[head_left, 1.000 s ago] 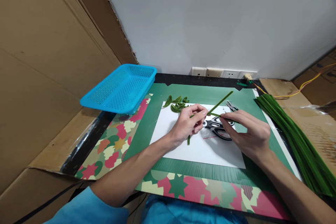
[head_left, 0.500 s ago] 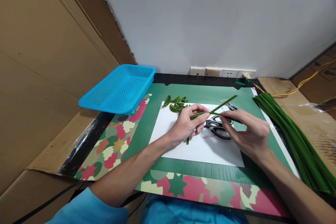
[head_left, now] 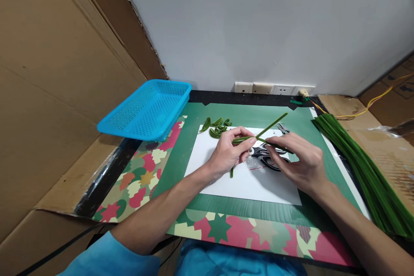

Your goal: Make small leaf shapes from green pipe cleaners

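Note:
My left hand (head_left: 231, 148) pinches green pipe cleaners (head_left: 271, 125) between thumb and fingers, above a white sheet of paper (head_left: 210, 185). One end sticks up to the right; another runs toward my right hand (head_left: 299, 155), whose thumb and fingertips are closed on it. Below the hands lie black-handled scissors (head_left: 270, 161), partly covered by my right hand, beside a small clear plastic bag (head_left: 255, 164). Several bent green pipe cleaner pieces (head_left: 215, 131) lie at the sheet's upper left. A short green piece (head_left: 231, 172) shows under my left hand.
A blue plastic basket (head_left: 145, 131) stands at the back left. Small pliers (head_left: 282, 128) lie behind my right hand. A bundle of long green pipe cleaners (head_left: 362, 168) lies at the right. Cardboard (head_left: 64, 73) stands at the left; wall sockets (head_left: 261, 88) are at the back.
My right hand has moved slightly left, closer to my left hand, along the pipe cleaner. The upright end has shifted a little left and up. More of the pliers shows.

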A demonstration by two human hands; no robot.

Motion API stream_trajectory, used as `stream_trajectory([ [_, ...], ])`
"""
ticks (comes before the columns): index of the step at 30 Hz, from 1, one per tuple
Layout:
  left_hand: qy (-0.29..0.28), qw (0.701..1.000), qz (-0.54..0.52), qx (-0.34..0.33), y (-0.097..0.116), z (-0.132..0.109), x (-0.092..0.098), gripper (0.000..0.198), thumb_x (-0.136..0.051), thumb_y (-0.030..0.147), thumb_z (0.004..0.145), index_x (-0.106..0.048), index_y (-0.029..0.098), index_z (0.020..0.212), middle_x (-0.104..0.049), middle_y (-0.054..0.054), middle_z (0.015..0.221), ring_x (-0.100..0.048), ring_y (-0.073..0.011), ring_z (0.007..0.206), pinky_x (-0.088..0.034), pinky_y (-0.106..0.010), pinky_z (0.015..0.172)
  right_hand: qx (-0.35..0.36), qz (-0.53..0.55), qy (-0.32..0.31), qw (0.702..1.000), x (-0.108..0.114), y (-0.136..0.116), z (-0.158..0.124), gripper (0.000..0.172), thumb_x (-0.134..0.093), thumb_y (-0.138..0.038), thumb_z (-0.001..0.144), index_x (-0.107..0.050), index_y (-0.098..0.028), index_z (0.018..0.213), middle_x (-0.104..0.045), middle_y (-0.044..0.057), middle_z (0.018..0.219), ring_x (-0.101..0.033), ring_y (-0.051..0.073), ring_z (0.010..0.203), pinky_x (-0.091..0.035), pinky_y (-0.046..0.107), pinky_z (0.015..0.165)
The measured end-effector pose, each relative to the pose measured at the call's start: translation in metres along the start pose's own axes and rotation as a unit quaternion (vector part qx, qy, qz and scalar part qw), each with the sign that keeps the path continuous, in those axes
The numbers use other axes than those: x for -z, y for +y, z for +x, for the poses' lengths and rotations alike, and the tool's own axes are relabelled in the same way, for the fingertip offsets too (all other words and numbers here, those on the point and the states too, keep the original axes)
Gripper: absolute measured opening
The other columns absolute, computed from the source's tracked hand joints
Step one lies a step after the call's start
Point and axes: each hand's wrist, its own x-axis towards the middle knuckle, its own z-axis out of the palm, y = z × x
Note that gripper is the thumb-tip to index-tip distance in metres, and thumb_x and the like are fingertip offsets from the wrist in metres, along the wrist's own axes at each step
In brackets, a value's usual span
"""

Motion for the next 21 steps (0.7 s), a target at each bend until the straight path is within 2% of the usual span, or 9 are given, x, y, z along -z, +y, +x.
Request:
stream_trajectory([
  [3,0.007,1.000,-0.015,-0.002,-0.001,0.001,0.001,0.024,-0.076,0.038,0.091,-0.063,0.018,0.092,-0.050,0.007,0.054,-0.045,-0.0057,0.045,-0.030,-0.017,0.044,0.005,0.013,-0.017,1.000,0.000,0.001,0.001,0.022,-0.068,-0.011,0.094,-0.074,-0.024,0.110,-0.076,0.005,0.084,-0.067,0.021,0.073,-0.056,0.036,0.066],
  [6,0.010,0.999,-0.043,0.008,0.001,0.001,0.003,0.024,-0.079,0.035,0.088,-0.063,0.017,0.087,-0.055,0.006,0.059,-0.049,-0.0043,0.044,-0.027,-0.017,0.043,0.038,0.034,-0.046,0.998,0.001,0.002,0.001,0.028,-0.068,-0.009,0.093,-0.074,-0.025,0.116,-0.076,0.004,0.086,-0.065,0.021,0.075,-0.057,0.037,0.070],
  [9,-0.003,0.997,-0.066,0.025,0.004,0.001,0.004,0.025,-0.080,0.034,0.087,-0.062,0.016,0.085,-0.056,0.005,0.061,-0.051,-0.0041,0.043,-0.025,-0.016,0.042,0.069,0.035,-0.043,0.996,0.001,0.004,0.001,0.033,-0.068,-0.005,0.093,-0.072,-0.025,0.119,-0.078,0.005,0.093,-0.065,0.021,0.080,-0.057,0.039,0.075],
  [16,-0.052,0.997,-0.050,0.039,0.002,-0.001,0.002,0.028,-0.083,0.036,0.085,-0.065,0.015,0.091,-0.056,0.006,0.058,-0.057,-0.0073,0.044,-0.027,-0.017,0.042,0.126,-0.096,0.001,0.987,0.005,0.005,-0.006,0.034,-0.072,-0.002,0.091,-0.073,-0.020,0.121,-0.077,0.011,0.100,-0.065,0.026,0.093,-0.055,0.042,0.082],
  [21,-0.079,0.996,-0.022,0.038,-0.001,-0.002,0.003,0.025,-0.079,0.037,0.090,-0.065,0.015,0.093,-0.059,0.003,0.052,-0.058,-0.0086,0.045,-0.028,-0.017,0.043,0.174,-0.151,0.004,0.973,0.009,0.009,-0.010,0.040,-0.077,-0.003,0.088,-0.072,-0.020,0.124,-0.079,0.009,0.100,-0.067,0.025,0.092,-0.054,0.039,0.081],
])
